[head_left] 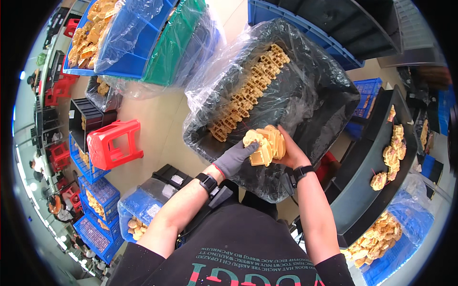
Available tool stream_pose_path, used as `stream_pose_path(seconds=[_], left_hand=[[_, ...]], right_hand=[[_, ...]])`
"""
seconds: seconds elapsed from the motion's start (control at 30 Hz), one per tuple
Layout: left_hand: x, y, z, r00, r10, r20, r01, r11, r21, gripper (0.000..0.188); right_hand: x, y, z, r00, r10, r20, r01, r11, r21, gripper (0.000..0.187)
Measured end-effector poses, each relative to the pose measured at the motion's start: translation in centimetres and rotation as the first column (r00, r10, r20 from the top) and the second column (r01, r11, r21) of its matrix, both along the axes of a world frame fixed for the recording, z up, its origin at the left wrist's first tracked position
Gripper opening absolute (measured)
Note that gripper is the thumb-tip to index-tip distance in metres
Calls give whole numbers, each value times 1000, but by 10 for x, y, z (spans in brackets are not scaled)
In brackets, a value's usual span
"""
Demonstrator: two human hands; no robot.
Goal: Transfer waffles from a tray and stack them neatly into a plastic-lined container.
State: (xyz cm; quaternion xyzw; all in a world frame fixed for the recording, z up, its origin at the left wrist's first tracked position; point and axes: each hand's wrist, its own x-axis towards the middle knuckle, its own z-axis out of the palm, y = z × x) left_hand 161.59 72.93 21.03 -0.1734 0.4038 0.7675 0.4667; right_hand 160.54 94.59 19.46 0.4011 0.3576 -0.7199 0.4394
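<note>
Several tan moulded plastic parts (265, 146), pressed together in a bunch, are held between my two hands over the near edge of a black bin. My left hand (234, 158), in a grey glove, grips the bunch from the left with its thumb on top. My bare right hand (293, 153) wraps round its right side; most of those fingers are hidden behind the parts. Clear plastic film lines the bin (305, 114). Inside it, a long row of similar tan parts (248, 97) runs diagonally along the left side.
A red stool (114, 143) stands on the floor to the left. Beyond it are a blue crate (136, 45) of tan parts and a green bin (174, 45). A black trough (355, 190) with tan pieces runs along my right. Blue crates (98, 233) are stacked at lower left.
</note>
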Motion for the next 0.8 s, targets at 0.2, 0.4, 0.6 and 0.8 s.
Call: stream_pose_path(seconds=[0.2, 0.4, 0.6, 0.8], left_hand=[[4, -16, -16, 988, 80, 132, -80, 997, -8, 59], [-10, -15, -31, 951, 28, 307, 37, 978, -204, 57], [-4, -23, -67, 101, -978, -185, 367, 209, -906, 36], [9, -19, -106, 330, -944, 10, 367, 118, -922, 36]], right_hand=[[-3, -10, -60, 984, 150, 101, -142, 987, -76, 50], [-3, -7, -87, 979, 190, 80, -187, 982, -41, 56], [-23, -18, -100, 918, 392, -54, -375, 905, 201, 74], [-47, -40, -106, 801, 570, -183, -451, 775, 443, 73]])
